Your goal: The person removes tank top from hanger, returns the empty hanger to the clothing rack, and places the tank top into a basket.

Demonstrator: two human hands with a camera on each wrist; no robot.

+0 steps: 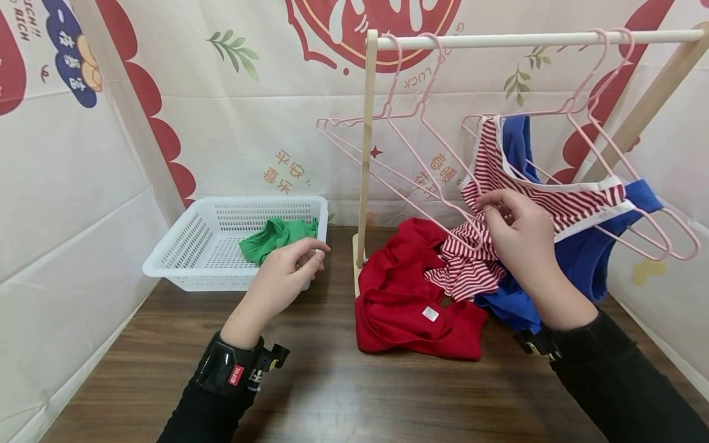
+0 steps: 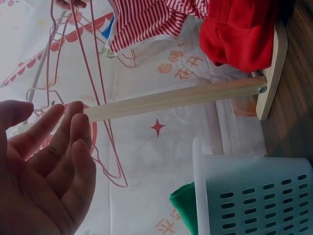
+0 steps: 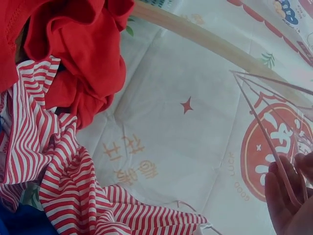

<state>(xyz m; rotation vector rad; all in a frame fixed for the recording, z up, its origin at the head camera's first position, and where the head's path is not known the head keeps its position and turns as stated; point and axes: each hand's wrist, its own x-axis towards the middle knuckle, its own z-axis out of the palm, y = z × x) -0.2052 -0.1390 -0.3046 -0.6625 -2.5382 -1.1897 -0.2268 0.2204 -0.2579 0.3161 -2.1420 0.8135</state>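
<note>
My right hand (image 1: 517, 231) pinches the near end of a pink hanger (image 1: 429, 163) on the rail. In the right wrist view the hanger's corner lies between the thumb and fingers. Just beyond this hand, a red-and-white striped garment (image 1: 565, 203) and a blue garment (image 1: 581, 255) hang from other pink hangers, their lower parts reaching the table. A red garment (image 1: 421, 332) with a white label lies crumpled below. My left hand (image 1: 285, 277), fingers loosely bent and holding nothing, hovers beside the white basket (image 1: 194, 271); a green garment (image 1: 277, 237) is inside.
A wooden clothes rack (image 1: 365, 154) stands at centre right, its white rail (image 1: 515, 41) running across the back. Its left post rises between basket and red garment. Printed cloth (image 1: 244, 147) encloses the back and sides of the brown wooden table (image 1: 332, 394).
</note>
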